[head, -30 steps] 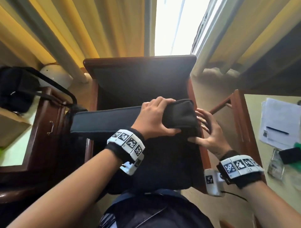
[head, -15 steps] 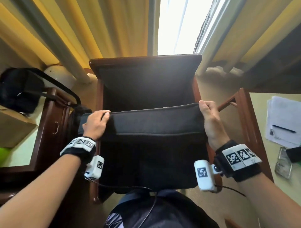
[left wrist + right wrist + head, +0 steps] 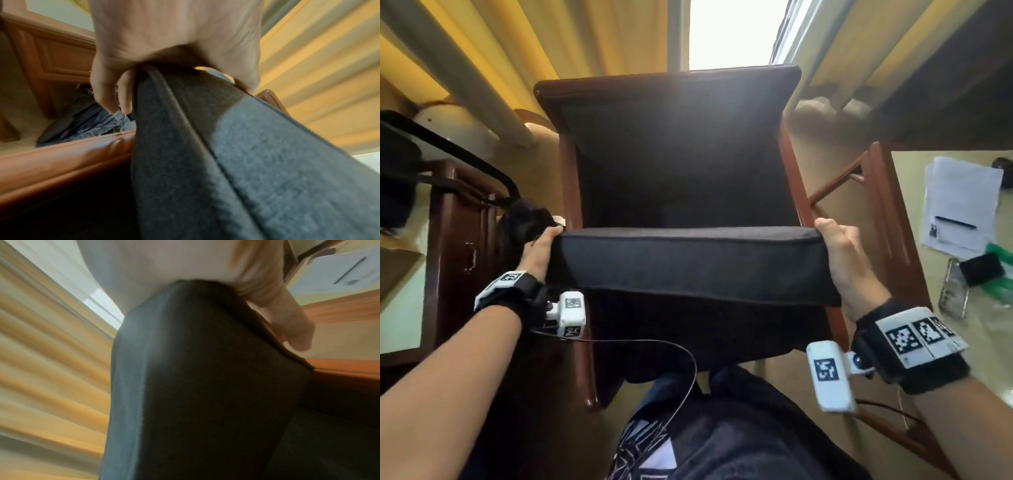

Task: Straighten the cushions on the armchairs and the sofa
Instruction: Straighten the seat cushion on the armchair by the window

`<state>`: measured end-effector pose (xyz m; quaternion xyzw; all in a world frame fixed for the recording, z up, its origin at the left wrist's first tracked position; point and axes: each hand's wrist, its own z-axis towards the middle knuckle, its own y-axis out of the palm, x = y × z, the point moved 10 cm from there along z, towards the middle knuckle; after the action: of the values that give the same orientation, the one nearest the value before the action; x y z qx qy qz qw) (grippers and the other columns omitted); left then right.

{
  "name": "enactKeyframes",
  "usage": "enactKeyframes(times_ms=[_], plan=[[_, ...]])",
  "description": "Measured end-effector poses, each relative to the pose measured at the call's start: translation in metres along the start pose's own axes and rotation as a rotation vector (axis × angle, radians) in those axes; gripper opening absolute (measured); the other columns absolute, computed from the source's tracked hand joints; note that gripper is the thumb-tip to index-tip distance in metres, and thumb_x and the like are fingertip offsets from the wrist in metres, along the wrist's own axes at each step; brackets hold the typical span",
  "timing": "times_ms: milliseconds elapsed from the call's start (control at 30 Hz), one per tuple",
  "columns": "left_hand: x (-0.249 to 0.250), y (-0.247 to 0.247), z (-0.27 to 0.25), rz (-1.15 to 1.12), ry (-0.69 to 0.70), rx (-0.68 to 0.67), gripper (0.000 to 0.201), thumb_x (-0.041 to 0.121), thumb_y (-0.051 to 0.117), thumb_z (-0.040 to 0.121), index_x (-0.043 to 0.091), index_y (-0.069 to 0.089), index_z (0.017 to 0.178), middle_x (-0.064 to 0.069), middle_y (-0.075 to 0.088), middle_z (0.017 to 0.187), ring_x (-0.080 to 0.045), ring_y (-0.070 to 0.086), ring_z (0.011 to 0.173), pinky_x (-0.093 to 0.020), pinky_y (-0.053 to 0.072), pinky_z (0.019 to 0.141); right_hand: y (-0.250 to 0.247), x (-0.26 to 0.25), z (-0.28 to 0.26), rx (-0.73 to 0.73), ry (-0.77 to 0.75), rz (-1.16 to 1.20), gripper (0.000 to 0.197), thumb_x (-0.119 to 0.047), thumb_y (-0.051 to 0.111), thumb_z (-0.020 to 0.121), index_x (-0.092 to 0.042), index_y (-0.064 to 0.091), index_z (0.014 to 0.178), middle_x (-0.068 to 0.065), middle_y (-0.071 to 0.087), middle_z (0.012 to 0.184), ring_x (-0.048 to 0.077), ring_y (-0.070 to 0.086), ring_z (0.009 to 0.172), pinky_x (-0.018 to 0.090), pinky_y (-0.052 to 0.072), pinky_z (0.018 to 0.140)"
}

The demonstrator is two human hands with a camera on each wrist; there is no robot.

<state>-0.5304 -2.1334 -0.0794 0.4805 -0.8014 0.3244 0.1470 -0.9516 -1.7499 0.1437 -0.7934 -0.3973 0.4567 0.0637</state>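
Note:
A dark grey seat cushion [image 3: 688, 263] is held up edge-on across the wooden armchair [image 3: 674, 137], level between its two armrests. My left hand [image 3: 539, 251] grips the cushion's left end, fingers curled behind it and thumb on the near face [image 3: 180, 91]. The right end is gripped by my right hand [image 3: 840, 260], with the fabric running up into the palm [image 3: 205, 308]. The armchair's dark backrest stands behind the cushion; its seat lies in shadow under it.
A dark wooden cabinet [image 3: 458, 246] with a black bag [image 3: 400, 178] stands left of the chair. Right of it is a wooden-edged table [image 3: 893, 219] with papers [image 3: 959, 205] and small items. Yellow curtains [image 3: 544, 37] and a bright window lie behind. A dark garment [image 3: 86, 123] lies on the floor.
My left hand left the cushion's right end and went to the left end. The right hand closed on the right end. The cushion now sits straighter and nearer to me.

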Motion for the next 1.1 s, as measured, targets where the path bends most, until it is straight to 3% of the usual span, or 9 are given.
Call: enactKeyframes(times_ms=[67,133,267,400,500,733,900,967,1100], plan=[[-0.016,0.000,0.002,-0.048,-0.068,-0.030,0.101,0.071,0.080,0.041,0.020,0.063,0.126,-0.006,0.068,0.113,-0.033,0.067,0.100,-0.056,0.053,0.087,0.000,0.016,0.003,-0.013,0.048,0.060,0.077,-0.079,0.054,0.061,-0.021,0.058,0.112,0.008,0.063,0.116,0.031,0.059,0.109,0.053,0.045,0.099],[-0.019,0.002,0.004,-0.093,-0.067,-0.057,0.090,0.061,0.078,0.045,0.020,0.064,0.124,-0.010,0.068,0.106,-0.035,0.066,0.094,-0.063,0.052,0.081,0.004,0.018,-0.004,-0.031,0.080,0.133,0.059,-0.063,0.058,0.062,-0.016,0.062,0.098,0.005,0.066,0.107,0.030,0.061,0.102,0.045,0.046,0.096],[0.034,-0.007,-0.085,-0.177,0.037,0.068,0.077,0.045,0.072,0.049,0.019,0.063,0.121,-0.011,0.067,0.110,-0.033,0.065,0.094,-0.057,0.054,0.084,0.002,0.001,-0.021,-0.082,0.103,0.281,0.012,-0.031,0.052,0.072,-0.020,0.051,0.066,0.002,0.055,0.068,0.019,0.052,0.068,0.030,0.038,0.065],[0.088,-0.040,-0.136,-0.063,0.201,0.239,0.062,0.051,0.070,0.063,0.025,0.064,0.119,-0.002,0.061,0.115,-0.026,0.056,0.105,-0.034,0.048,0.092,-0.018,-0.018,-0.020,-0.091,0.094,0.367,0.014,-0.024,0.047,0.076,-0.019,0.050,0.064,0.000,0.055,0.056,0.019,0.049,0.065,0.029,0.037,0.063],[0.130,-0.053,-0.158,-0.052,0.311,0.273,0.063,0.062,0.068,0.058,0.031,0.062,0.112,0.000,0.062,0.109,-0.026,0.057,0.101,-0.038,0.048,0.095,-0.032,-0.026,-0.011,-0.043,0.066,0.393,0.017,-0.024,0.045,0.079,-0.019,0.050,0.063,-0.004,0.054,0.048,0.016,0.049,0.062,0.029,0.036,0.066],[0.117,-0.030,-0.171,-0.186,0.275,0.238,0.066,0.047,0.070,0.060,0.028,0.057,0.122,-0.004,0.060,0.113,-0.023,0.060,0.097,-0.038,0.055,0.082,-0.035,-0.030,0.037,-0.004,0.063,0.368,0.024,-0.033,0.057,0.055,-0.020,0.062,0.074,0.004,0.061,0.083,0.026,0.055,0.090,0.044,0.042,0.086],[0.120,-0.011,-0.159,-0.263,0.274,0.184,0.046,0.035,0.069,0.051,0.031,0.059,0.096,-0.009,0.062,0.101,-0.032,0.064,0.100,-0.054,0.054,0.088,-0.026,-0.055,0.071,-0.099,-0.048,0.312,0.031,-0.024,0.051,0.081,-0.018,0.071,0.104,-0.001,0.065,0.097,0.022,0.055,0.103,0.039,0.041,0.096],[0.125,-0.004,-0.153,-0.296,0.295,0.184,0.036,0.029,0.069,0.054,0.030,0.057,0.088,-0.006,0.060,0.090,-0.028,0.061,0.089,-0.046,0.054,0.080,-0.023,-0.064,0.086,-0.125,-0.077,0.310,0.040,-0.018,0.046,0.086,-0.016,0.067,0.120,-0.001,0.064,0.104,0.018,0.055,0.100,0.032,0.043,0.089],[0.131,0.021,-0.139,-0.380,0.312,0.179,0.027,0.021,0.067,0.064,0.028,0.053,0.086,-0.002,0.058,0.086,-0.019,0.057,0.077,-0.035,0.050,0.072,-0.005,-0.086,0.133,-0.135,-0.117,0.316,0.034,-0.011,0.042,0.092,-0.014,0.062,0.119,-0.005,0.060,0.094,0.008,0.054,0.082,0.017,0.046,0.068]])
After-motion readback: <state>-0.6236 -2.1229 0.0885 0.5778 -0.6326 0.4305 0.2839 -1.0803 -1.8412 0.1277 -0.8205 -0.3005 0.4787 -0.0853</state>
